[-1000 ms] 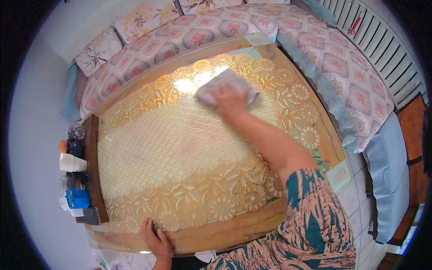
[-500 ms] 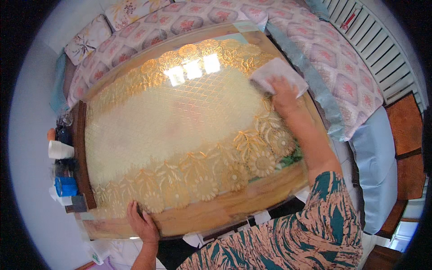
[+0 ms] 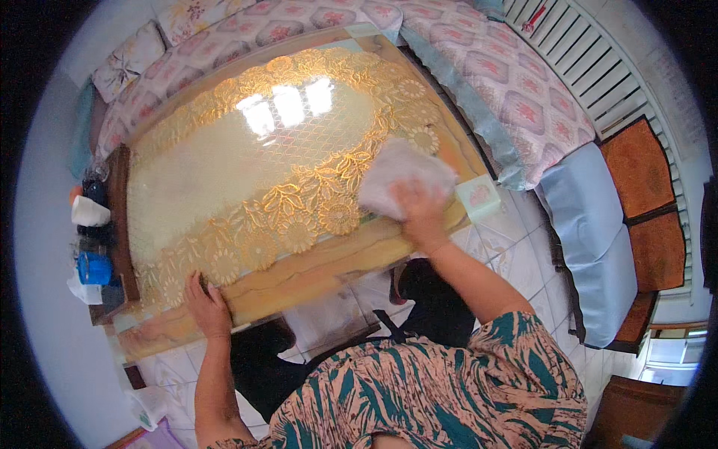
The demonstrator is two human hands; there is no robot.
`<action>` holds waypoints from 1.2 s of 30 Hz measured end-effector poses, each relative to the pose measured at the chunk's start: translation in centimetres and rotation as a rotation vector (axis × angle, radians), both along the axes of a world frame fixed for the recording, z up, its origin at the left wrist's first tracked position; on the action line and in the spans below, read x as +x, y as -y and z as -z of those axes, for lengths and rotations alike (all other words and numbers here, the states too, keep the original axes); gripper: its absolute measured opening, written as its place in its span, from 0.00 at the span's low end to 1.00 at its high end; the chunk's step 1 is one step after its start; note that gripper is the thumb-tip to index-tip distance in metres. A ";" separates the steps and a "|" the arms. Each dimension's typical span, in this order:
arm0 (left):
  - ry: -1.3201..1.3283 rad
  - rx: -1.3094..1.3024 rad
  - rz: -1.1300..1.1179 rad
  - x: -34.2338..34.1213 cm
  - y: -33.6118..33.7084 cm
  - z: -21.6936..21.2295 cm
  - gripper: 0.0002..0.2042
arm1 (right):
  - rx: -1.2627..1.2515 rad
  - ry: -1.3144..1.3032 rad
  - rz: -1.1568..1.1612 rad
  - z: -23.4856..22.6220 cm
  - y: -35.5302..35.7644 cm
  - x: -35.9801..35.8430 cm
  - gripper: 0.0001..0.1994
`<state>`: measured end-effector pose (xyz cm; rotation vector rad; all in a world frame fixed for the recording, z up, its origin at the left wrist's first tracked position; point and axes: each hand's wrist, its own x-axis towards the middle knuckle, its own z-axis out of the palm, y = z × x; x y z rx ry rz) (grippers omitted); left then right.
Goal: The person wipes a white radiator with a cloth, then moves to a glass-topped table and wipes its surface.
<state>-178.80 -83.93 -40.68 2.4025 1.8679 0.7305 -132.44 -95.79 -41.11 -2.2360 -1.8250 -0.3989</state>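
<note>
A glossy table (image 3: pixel 321 273) with a gold flower-and-leaf lace pattern under its shiny top fills the middle. My right hand (image 3: pixel 421 209) presses a folded white cloth (image 3: pixel 393 166) onto the surface near the right end. Motion blurs those fingers a little, and part of the cloth is hidden under them. My left hand (image 3: pixel 208 305) rests on the near left edge of the table, fingers stretched out, holding nothing.
A dark wooden rack (image 3: pixel 120 224) at the left end holds a white cup (image 3: pixel 90 212) and a blue container (image 3: pixel 95 267). Beyond the table stands a seat with a pink patterned cover (image 3: pixel 516 97). Light blue padding (image 3: pixel 587 217) and brown panels (image 3: pixel 647 217) lie to the right.
My right hand has swept the cloth toward me and to the left, from the far right edge to the near right corner. My left hand stays on the table's edge. The view has shifted.
</note>
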 end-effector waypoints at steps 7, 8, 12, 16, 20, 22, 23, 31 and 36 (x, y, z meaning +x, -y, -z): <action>0.043 0.057 0.010 1.2 -0.3 0.8 0.18 | 0.024 -0.034 0.459 -1.8 6.4 8.0 0.29; 0.046 0.066 0.007 1.1 -0.3 1.0 0.18 | 0.018 0.004 0.416 -1.3 6.3 5.9 0.28; 0.039 0.072 -0.018 0.3 -0.2 0.8 0.19 | -0.039 -0.058 0.081 -1.5 5.1 -7.7 0.29; 0.053 0.078 -0.011 0.3 -0.3 1.2 0.19 | -0.045 -0.130 -0.309 -1.8 3.8 -18.4 0.25; 0.075 0.059 -0.004 1.1 -0.5 0.8 0.18 | -0.120 -0.077 -0.396 -2.3 3.2 -19.1 0.24; 0.078 0.050 -0.013 1.0 -0.4 0.6 0.18 | -0.105 -0.017 -0.309 -2.5 3.1 -15.8 0.24; 0.077 0.054 -0.038 0.3 0.0 -0.2 0.18 | -0.033 -0.134 -0.245 -1.0 2.8 -12.6 0.23; 0.122 0.082 -0.042 0.5 0.0 0.2 0.19 | -0.155 -0.106 0.562 -2.7 2.0 5.3 0.25; 0.150 0.050 -0.058 1.4 0.3 0.0 0.20 | -0.082 -0.022 0.386 0.6 -7.2 0.4 0.31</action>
